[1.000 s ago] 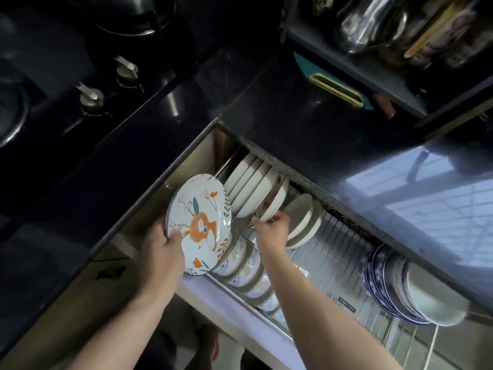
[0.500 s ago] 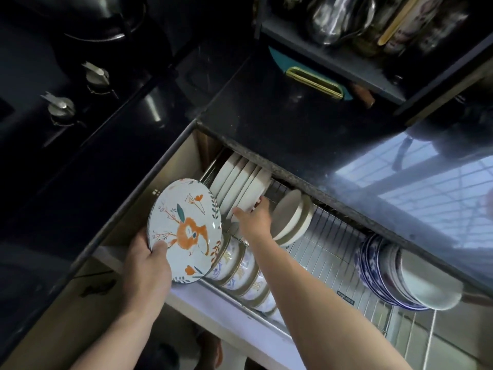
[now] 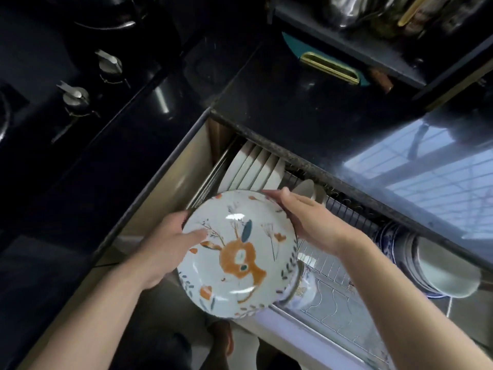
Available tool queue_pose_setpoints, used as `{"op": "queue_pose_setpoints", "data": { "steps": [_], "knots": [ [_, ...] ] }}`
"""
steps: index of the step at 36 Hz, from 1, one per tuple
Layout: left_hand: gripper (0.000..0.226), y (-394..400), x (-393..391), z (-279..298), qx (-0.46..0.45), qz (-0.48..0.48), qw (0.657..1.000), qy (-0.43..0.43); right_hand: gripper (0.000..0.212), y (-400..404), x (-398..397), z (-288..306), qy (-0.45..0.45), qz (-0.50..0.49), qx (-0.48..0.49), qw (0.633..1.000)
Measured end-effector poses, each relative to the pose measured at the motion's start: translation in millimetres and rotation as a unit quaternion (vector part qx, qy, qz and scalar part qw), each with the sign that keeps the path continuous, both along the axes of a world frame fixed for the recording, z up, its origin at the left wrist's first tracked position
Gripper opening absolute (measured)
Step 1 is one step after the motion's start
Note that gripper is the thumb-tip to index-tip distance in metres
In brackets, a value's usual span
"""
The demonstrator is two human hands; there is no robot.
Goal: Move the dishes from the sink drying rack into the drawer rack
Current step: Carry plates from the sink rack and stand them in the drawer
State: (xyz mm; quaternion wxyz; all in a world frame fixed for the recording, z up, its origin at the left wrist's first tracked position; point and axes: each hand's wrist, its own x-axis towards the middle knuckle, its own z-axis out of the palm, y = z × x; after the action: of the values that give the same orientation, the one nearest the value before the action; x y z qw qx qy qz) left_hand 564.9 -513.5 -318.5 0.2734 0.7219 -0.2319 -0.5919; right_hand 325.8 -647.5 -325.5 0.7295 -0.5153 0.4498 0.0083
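A white plate with an orange deer pattern is held face up over the open drawer rack. My left hand grips its left rim, thumb on the plate's face. My right hand holds the upper right rim with fingers curled round the edge. Behind the plate, several white plates stand upright in the rack's back left slots. Patterned bowls at the drawer's front are mostly hidden under the plate.
Blue and white bowls and a pale bowl lie stacked on their sides at the drawer's right end. The black countertop overhangs the drawer. Stove knobs sit far left. A shelf with metal ware is at the top right.
My right hand left the standing white plates and came onto the deer plate's rim. The plate tilted flatter and moved right, over the drawer, now held by both hands.
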Motion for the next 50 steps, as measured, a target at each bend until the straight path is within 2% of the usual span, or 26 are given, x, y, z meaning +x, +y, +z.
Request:
{"op": "queue_pose_setpoints", "data": {
  "steps": [2, 4, 6, 8, 10, 12, 14, 15, 17, 21, 23, 25, 29, 34, 37, 40, 43, 46, 50],
  "knots": [
    [0.019, -12, -4, 6, -0.019, -0.106, 0.994, -0.001, 0.055, -1, -3, 12, 0.016, 0.048, 0.043, 0.998],
    [0.017, -24, -12, 10, -0.035, -0.167, 0.985, 0.011, 0.065, 3, -5, 23, 0.071, 0.113, 0.025, 0.991],
    [0.012, -33, -22, 11, -0.050, -0.196, 0.979, 0.017, 0.076, 10, -6, 37, 0.132, 0.169, -0.020, 0.977],
    [0.013, -39, -32, 8, -0.062, -0.195, 0.979, 0.005, 0.076, 16, -8, 47, 0.172, 0.173, -0.062, 0.968],
    [0.019, -41, -38, 3, -0.067, -0.152, 0.986, 0.019, 0.065, 21, -16, 46, 0.164, 0.128, -0.068, 0.976],
    [0.021, -41, -42, -4, -0.081, -0.120, 0.989, 0.027, 0.067, 28, -28, 41, 0.179, 0.058, -0.065, 0.980],
    [0.019, -39, -41, -14, -0.099, -0.108, 0.989, -0.001, 0.080, 32, -45, 29, 0.188, -0.059, -0.007, 0.980],
    [0.018, -36, -38, -20, -0.103, -0.107, 0.989, -0.021, 0.076, 35, -53, 24, 0.163, -0.123, 0.035, 0.978],
    [0.012, -27, -29, -34, -0.100, -0.111, 0.984, -0.099, 0.056, 44, -68, 21, 0.112, -0.232, 0.082, 0.963],
    [0.013, -3, -11, -58, -0.024, -0.188, 0.936, -0.297, 0.052, 63, -91, 15, 0.103, -0.348, 0.051, 0.930],
    [0.013, 3, -11, -62, -0.018, -0.222, 0.909, -0.353, 0.050, 69, -92, 13, 0.091, -0.386, 0.035, 0.917],
    [0.015, 2, -17, -62, -0.026, -0.232, 0.905, -0.355, 0.049, 71, -86, 11, 0.075, -0.406, 0.029, 0.910],
    [0.014, -4, -22, -59, -0.013, -0.198, 0.921, -0.335, 0.040, 65, -59, 10, 0.081, -0.397, 0.001, 0.914],
    [0.016, 1, -18, -56, -0.021, -0.164, 0.930, -0.327, 0.037, 58, -18, -5, 0.090, -0.439, -0.014, 0.894],
    [0.016, 4, -20, -56, -0.028, -0.165, 0.921, -0.351, 0.038, 54, 11, -20, 0.115, -0.441, -0.037, 0.889],
    [0.015, 6, -21, -55, -0.033, -0.162, 0.916, -0.365, 0.049, 45, 31, -46, 0.152, -0.446, -0.074, 0.879],
    [0.015, 6, -22, -55, -0.037, -0.146, 0.917, -0.368, 0.033, 37, 48, -62, 0.159, -0.456, -0.086, 0.871],
    [0.014, 6, -24, -55, -0.046, -0.140, 0.918, -0.367, 0.028, 29, 52, -69, 0.158, -0.470, -0.082, 0.865],
    [0.013, 6, -22, -56, -0.049, -0.130, 0.920, -0.365, 0.058, 24, 49, -80, 0.145, -0.484, -0.030, 0.862]
  ]
}}
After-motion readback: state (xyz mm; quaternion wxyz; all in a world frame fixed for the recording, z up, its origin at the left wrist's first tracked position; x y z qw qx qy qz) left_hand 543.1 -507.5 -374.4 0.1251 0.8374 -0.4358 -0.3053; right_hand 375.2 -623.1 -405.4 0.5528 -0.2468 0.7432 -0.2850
